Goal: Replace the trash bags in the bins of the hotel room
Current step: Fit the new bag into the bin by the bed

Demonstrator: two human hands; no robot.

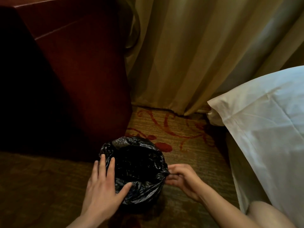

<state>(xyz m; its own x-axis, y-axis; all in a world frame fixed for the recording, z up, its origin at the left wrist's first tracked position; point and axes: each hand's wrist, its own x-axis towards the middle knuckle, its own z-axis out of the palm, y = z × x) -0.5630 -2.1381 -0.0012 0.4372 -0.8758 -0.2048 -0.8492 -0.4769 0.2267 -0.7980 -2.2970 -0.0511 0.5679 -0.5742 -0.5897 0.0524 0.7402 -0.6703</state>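
A small round bin stands on the carpet, lined with a black trash bag (136, 163) whose edge is folded over the rim, so the bin's own wall is hidden. My left hand (102, 188) lies flat on the bag at the bin's left rim, fingers straight, thumb pressing the near edge. At the bin's right rim, my right hand (182, 180) pinches a gathered bit of the black plastic between its fingertips.
A dark red wooden cabinet (79, 83) stands close behind and left of the bin. Beige curtains (189, 55) hang at the back. A bed with white sheets (266, 122) fills the right side. Patterned carpet (181, 134) lies between them.
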